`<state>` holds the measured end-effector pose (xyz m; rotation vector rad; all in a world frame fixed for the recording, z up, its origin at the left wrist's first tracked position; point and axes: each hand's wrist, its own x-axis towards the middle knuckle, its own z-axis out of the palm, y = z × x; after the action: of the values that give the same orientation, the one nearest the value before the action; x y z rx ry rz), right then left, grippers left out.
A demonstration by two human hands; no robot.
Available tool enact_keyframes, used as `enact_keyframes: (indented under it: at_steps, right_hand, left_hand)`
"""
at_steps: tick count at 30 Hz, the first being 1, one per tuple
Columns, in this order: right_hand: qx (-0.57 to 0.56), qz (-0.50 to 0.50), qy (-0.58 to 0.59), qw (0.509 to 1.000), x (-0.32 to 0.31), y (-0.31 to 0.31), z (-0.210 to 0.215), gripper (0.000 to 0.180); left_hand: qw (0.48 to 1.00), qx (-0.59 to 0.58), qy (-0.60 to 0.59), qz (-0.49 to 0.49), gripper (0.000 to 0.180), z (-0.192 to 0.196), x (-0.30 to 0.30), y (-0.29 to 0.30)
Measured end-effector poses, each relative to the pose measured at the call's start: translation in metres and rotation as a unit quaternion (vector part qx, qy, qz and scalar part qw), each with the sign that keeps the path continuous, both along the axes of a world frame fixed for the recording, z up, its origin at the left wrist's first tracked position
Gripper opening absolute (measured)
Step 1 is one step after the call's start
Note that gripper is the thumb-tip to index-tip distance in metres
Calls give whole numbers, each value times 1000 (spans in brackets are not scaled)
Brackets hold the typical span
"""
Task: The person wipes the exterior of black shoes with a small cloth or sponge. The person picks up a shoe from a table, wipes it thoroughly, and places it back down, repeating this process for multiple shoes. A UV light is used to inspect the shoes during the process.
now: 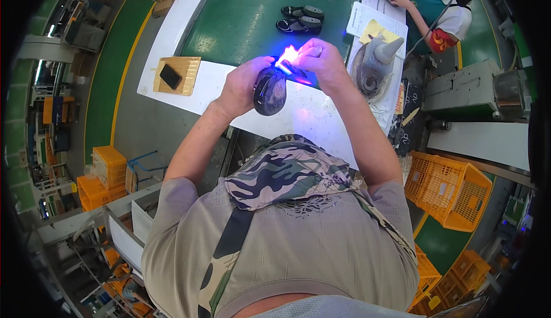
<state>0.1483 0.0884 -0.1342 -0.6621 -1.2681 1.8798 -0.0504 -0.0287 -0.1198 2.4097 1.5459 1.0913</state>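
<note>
Black and glossy, the shoe (270, 91) looks light but slippery, so keep your left hand (241, 85) fingers wrapped around it while your right hand (322, 59) pinches the glowing blue light (287, 59).

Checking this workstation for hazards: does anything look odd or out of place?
One thing: a bright blue-violet glare flares at the dark shoe between the left hand and right hand, close to bare fingers. Nothing looks spilled or broken.

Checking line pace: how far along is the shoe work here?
Possibly done: a pair of dark shoes lies on the green belt. In hand: the left hand holds a dark shoe while the right hand shines a blue-violet light on it. What remains cannot be told.
</note>
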Motion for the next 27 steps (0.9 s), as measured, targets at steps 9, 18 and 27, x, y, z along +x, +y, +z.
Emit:
enact_keyframes:
  at_steps: [9,18,27]
  right_hand:
    - [78,84,-3,993,14,-9,44,19]
    - [242,93,33,965,3,-12,46,19]
    - [268,153,-18,951,-4,-43,20,22]
  left_hand:
    - [978,-197,-21,61,62,15,20,-22]
    - [856,-387,-338,-56,78,-1,12,-46]
    - [699,-419,-580,-7,64,-25,13,-89]
